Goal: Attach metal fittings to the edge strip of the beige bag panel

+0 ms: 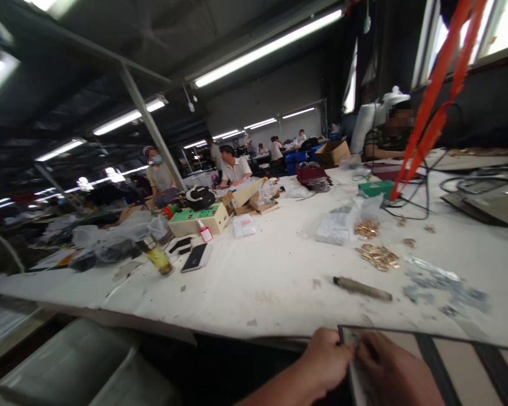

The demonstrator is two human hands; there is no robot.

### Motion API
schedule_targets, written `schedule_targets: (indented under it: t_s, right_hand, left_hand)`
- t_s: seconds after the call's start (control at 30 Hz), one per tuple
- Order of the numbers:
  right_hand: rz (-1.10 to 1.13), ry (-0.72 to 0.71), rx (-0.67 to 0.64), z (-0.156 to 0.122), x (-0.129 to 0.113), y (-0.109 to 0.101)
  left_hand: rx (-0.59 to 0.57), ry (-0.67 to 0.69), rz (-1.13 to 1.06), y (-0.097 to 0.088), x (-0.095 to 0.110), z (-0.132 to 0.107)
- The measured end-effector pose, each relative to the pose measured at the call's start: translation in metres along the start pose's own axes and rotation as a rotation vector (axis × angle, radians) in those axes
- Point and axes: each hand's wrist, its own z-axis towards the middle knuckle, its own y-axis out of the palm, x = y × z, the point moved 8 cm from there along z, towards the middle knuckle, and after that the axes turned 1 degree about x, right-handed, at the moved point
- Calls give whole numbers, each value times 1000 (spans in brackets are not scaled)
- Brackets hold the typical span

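Both my hands are at the bottom edge of the view, close together on the corner of a flat pale panel with dark borders [449,361] that lies at the table's near edge. My left hand [325,361] is closed, its fingers pinching the panel's left corner. My right hand [389,369] rests on the panel beside it, fingers curled and pressed down. What the fingertips pinch, if anything, is too small to see.
On the white table [258,282] lie a brown stick-like tool [362,288], piles of small gold parts [379,256], clear bags [338,225], a bottle [158,256], a phone [197,256] and a green-buttoned box [198,219]. Orange straps [432,107] hang at the right. Other people sit farther along.
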Motion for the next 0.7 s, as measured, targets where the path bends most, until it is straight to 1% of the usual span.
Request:
schedule_targets:
  t_s: [0.03, 0.07, 0.13, 0.2, 0.3, 0.37, 0.57, 0.7]
  right_hand:
    - [-10, 7, 32, -2, -5, -7]
    - [-18, 11, 37, -2, -9, -11]
    - [-12, 40, 15, -1, -11, -17]
    - [51, 8, -3, 1, -11, -23]
    - [180, -94, -54, 2, -10, -29]
    - [212, -171, -101, 1, -10, -30]
    - [133, -364, -153, 8, -12, -33]
    - [76, -457, -201, 11, -17, -35]
  left_hand:
    - [35, 14, 58, -3, 3, 0]
    - [23, 16, 64, -3, 5, 1]
    - [-45, -1, 56, -2, 8, 5]
    - [-114, -37, 54, -1, 8, 10]
    - [-186, -76, 42, -2, 9, 14]
    - [-201, -98, 28, -4, 9, 14]
    - [-202, -149, -17, -6, 9, 15]
    - [-203, -170, -41, -6, 9, 16]
